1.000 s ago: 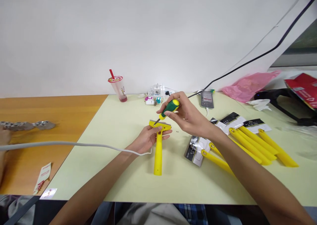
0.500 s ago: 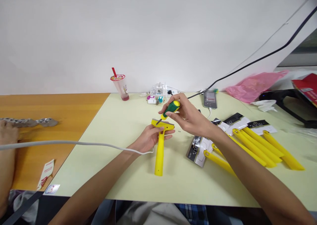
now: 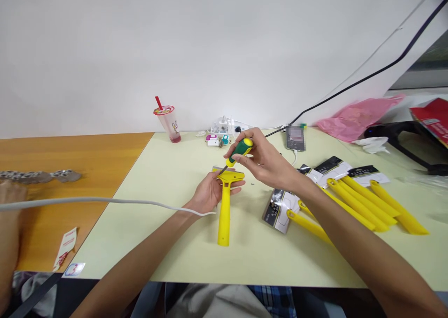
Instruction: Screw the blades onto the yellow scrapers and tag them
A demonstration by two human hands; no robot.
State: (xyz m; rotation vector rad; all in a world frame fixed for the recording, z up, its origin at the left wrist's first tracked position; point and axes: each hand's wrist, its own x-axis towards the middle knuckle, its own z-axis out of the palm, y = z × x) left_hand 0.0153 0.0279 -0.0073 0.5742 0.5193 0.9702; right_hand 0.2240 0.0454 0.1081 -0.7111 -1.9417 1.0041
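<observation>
Left hand (image 3: 207, 192) grips the yellow scraper (image 3: 224, 213) near its head, handle toward the wearer, over the worktop (image 3: 182, 262). Right hand (image 3: 266, 163) grasps the green-and-yellow screwdriver (image 3: 241, 152), tilted, tip at the scraper head's left end; can't tell if seated. More yellow handles (image 3: 360, 208) lie right.

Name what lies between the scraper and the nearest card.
The head view shows fingers of the left hand, then a tiny metal piece on the table.
</observation>
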